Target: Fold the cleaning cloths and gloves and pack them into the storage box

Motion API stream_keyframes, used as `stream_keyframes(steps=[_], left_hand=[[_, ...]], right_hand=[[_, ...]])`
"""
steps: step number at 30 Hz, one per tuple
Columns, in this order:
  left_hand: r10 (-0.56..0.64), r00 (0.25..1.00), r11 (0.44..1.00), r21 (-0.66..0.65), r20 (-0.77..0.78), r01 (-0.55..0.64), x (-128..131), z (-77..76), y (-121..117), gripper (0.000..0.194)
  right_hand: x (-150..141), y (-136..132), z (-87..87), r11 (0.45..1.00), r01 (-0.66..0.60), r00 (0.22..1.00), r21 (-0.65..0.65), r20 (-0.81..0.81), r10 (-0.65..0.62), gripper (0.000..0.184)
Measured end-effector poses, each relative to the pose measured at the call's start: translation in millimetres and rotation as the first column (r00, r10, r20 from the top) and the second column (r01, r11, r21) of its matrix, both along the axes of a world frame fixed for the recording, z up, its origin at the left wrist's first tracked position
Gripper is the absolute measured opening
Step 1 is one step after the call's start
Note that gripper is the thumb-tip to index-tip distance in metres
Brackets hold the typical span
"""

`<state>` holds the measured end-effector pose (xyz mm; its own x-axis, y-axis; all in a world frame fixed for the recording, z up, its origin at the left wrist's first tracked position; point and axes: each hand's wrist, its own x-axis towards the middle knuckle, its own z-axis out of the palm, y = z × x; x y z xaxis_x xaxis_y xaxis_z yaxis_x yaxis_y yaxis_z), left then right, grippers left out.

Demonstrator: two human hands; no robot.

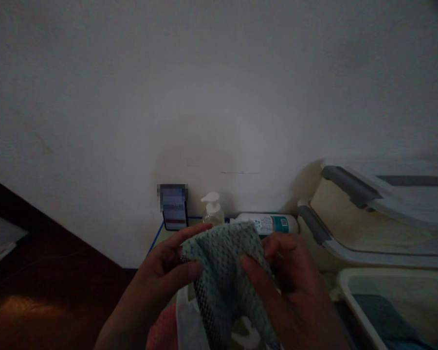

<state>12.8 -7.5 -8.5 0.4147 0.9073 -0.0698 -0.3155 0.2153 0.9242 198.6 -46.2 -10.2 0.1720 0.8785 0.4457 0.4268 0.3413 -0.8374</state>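
A green textured cloth (222,257) with a dark checked edge hangs between my two hands, in the lower middle of the head view. My left hand (160,274) pinches its upper left corner, thumb in front and fingers behind. On the other side my right hand (288,282) grips the cloth near its right edge, the thumb pressed on the front. Below the cloth are a pink cloth (163,330) and a white item (191,323), both partly hidden. A white curved piece (246,333) shows under the cloth's lower edge; its kind is unclear.
Against the wall (219,97) stand a phone (175,209) and a clear pump bottle (213,206). A white bottle (266,222) lies on its side beside them. To the right are lidded bins (354,214) and a white tub (345,274) holding a dark cloth (383,316).
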Motion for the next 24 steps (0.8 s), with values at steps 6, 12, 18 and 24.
stream_keyframes(steps=[6,12,18,24], left_hand=[[-0.021,0.971,0.999,0.038,-0.24,0.031,9,12.2,-6,0.038],[0.079,0.909,0.975,0.222,-0.409,0.015,19,27.3,-17,0.028],[0.079,0.886,0.917,0.381,-0.457,0.115,22,39.5,-29,0.029],[0.134,0.815,0.847,0.493,-0.563,0.201,23,42.7,-36,0.032]], right_hand=[[1,1,1.9,0.995,0.054,0.94,0.086,0.331,-0.08,0.01],[2,-14,19.0,0.972,-0.231,0.962,-0.047,0.142,0.235,0.012],[11,-20,28.4,0.97,-0.214,0.966,-0.115,0.119,0.228,0.014],[17,-29,35.2,0.949,-0.216,0.954,-0.231,0.156,0.255,0.034]])
